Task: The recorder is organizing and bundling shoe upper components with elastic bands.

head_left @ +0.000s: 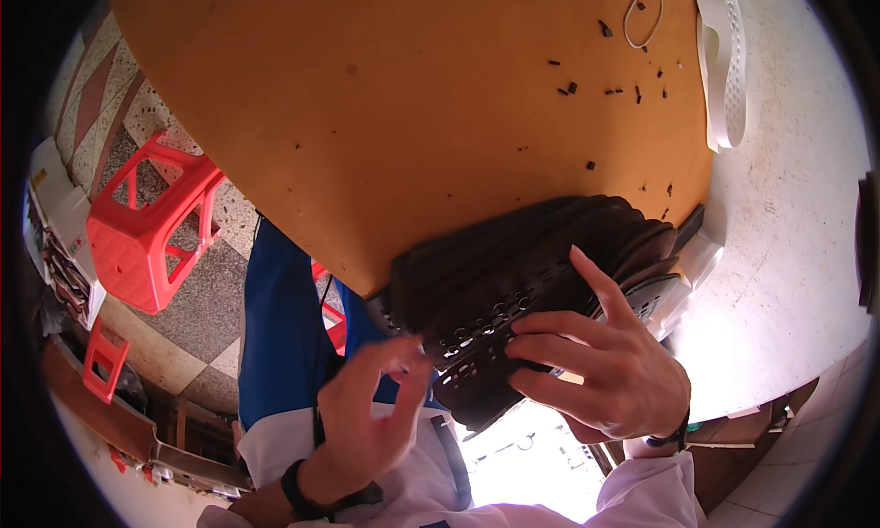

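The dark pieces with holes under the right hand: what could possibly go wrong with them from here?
The dark pieces appear to overhang the orange table, so they might slip if the right hand lifts. Small dark scraps lie on the same table and could get caught between them.

Dark brown pieces [513,271], hole-patterned; orange-brown tabletop [367,88]; red stool [137,262]; blue trousers [280,317]; speckled grey floor [197,317].

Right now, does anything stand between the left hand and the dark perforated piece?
Nothing visible does. The left hand is beside the left end of the dark perforated piece, though blur hides whether they touch; the right hand rests farther right.
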### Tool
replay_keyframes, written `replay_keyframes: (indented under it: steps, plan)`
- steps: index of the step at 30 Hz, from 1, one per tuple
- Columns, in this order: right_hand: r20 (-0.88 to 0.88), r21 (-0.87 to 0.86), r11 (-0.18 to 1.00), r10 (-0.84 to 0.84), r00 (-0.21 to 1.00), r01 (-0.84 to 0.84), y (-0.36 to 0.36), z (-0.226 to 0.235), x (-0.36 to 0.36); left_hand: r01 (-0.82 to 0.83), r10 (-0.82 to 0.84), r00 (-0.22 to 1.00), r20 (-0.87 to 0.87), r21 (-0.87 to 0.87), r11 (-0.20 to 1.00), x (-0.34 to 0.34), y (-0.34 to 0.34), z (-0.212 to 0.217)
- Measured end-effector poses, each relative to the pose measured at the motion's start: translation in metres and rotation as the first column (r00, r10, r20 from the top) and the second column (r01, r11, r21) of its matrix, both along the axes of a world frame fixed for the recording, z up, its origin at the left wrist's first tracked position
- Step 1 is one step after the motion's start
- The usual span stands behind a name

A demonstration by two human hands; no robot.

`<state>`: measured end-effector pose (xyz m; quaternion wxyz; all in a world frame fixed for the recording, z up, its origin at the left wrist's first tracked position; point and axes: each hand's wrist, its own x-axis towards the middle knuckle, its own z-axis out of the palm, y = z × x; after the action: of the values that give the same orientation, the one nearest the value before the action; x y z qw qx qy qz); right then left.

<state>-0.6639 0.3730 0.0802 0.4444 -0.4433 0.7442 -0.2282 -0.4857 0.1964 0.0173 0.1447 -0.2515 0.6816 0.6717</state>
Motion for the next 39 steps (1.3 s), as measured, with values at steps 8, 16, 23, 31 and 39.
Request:
replay_keyframes:
  steps: [8,16,23,31,39]
  plan:
    - [-0.023,0.024,0.999,-0.026,0.999,0.027,-0.002,0.002,0.0,0.029,-0.041,0.997,-0.069,-0.159,0.987,-0.008,0.006,-0.006]
    - [0.0,0.034,0.999,0.03,1.0,-0.03,0.0,0.0,-0.003,0.031,-0.026,0.992,-0.12,0.04,0.999,0.002,0.007,0.0]
    - [0.028,0.008,1.0,-0.007,1.0,0.006,0.006,-0.001,-0.002,0.019,-0.012,0.999,0.037,-0.175,0.984,0.004,0.01,-0.019]
    - [0.042,0.057,0.998,0.006,0.999,-0.008,-0.004,0.002,-0.007,0.213,-0.214,0.966,-0.141,-0.027,0.977,0.004,0.002,0.001]
    - [0.065,0.048,0.992,0.114,0.991,-0.118,-0.005,-0.001,-0.008,0.0,-0.004,1.0,0.025,0.15,0.989,0.018,0.007,-0.011]
